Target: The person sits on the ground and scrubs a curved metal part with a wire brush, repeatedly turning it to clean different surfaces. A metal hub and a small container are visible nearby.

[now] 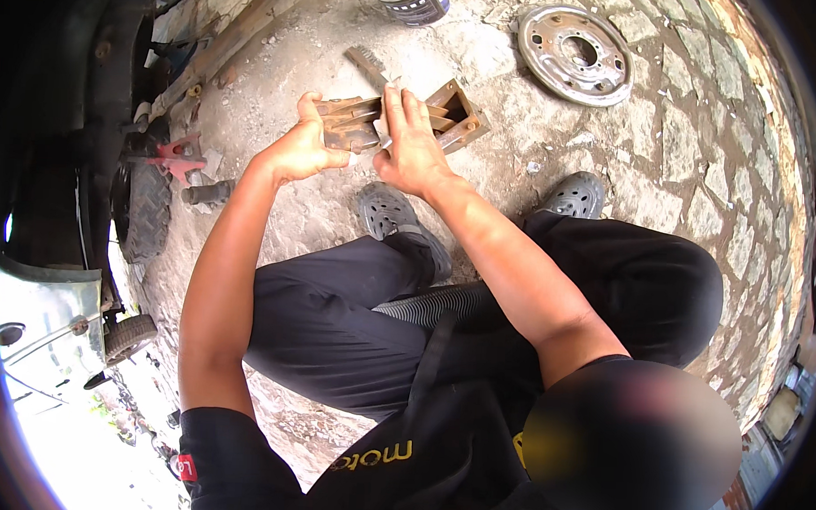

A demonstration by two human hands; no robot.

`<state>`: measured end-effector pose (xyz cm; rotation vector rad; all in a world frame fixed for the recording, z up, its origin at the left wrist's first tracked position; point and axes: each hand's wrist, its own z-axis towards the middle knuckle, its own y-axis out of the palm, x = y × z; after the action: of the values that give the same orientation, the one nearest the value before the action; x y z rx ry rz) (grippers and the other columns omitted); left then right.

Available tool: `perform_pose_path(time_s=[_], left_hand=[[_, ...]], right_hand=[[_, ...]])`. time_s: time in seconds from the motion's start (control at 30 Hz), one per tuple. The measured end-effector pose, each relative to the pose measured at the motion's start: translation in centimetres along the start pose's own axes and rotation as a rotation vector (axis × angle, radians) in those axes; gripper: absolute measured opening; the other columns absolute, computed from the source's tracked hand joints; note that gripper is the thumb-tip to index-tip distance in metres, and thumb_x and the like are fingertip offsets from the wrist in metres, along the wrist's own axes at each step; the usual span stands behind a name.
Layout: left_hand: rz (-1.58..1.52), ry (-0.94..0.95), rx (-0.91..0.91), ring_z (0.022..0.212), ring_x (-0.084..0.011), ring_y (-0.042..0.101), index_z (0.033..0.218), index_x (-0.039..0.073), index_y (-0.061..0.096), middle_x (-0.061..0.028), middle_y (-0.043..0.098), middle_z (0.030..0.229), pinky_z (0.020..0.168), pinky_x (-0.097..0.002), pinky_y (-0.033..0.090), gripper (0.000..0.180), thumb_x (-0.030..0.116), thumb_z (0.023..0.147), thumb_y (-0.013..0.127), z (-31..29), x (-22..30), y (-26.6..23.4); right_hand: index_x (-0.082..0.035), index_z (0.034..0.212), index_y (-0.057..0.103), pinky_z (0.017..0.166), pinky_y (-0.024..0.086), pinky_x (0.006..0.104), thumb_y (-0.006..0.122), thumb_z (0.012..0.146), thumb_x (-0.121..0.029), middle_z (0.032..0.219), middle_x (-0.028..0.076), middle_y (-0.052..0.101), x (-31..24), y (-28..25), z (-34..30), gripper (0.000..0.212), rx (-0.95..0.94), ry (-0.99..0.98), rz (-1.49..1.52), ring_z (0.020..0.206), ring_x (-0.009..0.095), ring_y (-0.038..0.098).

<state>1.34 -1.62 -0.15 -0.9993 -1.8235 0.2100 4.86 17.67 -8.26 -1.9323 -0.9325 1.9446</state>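
A rusty metal bracket (pixel 348 118), long and box-shaped with an open frame at its right end, lies on the ground in front of my feet. My left hand (pixel 306 149) grips its left end, thumb and fingers on opposite sides. Across its middle lies my right hand (pixel 412 149), fingers straight and close together, pressing a pale, thin folded piece (pixel 383 131) against the metal. I cannot make out what that piece is made of. Just beyond the bracket rests a narrow, dark brush-like tool (pixel 370 67), partly behind my right fingertips.
A bare steel wheel rim (pixel 577 54) lies at the far right, and a can (pixel 413 2) stands at the far edge. Along the left are a red jack stand (pixel 176 159), a tyre (pixel 147 201) and a vehicle. My grey clogs (pixel 387 209) flank the work area on rough stone paving.
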Motion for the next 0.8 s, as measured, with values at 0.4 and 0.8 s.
perform_pose_path(time_s=[0.4,0.8], left_hand=[[-0.075,-0.208,0.028,0.082,-0.0164,0.063,0.149,-0.006,-0.011,-0.0147,0.064,0.108,0.067,-0.0275,0.053,0.108,0.011,0.088,0.076,0.3,4.4,1.1],[-0.005,-0.181,0.027,0.081,-0.0173,0.064,0.147,-0.009,-0.01,-0.0163,0.065,0.101,0.069,-0.0294,0.053,0.107,0.013,0.087,0.075,0.5,5.0,0.9]], right_hand=[[0.001,0.156,0.018,0.125,0.022,0.0414,0.073,0.075,-0.007,0.159,0.023,0.027,3.4,-1.1,0.8,0.099,0.056,-0.032,0.029,0.15,0.04,0.022],[0.004,0.155,0.019,0.123,0.025,0.0391,0.066,0.076,-0.008,0.158,0.026,0.029,6.5,-0.6,1.2,0.093,0.046,0.037,-0.01,0.15,0.038,0.025]])
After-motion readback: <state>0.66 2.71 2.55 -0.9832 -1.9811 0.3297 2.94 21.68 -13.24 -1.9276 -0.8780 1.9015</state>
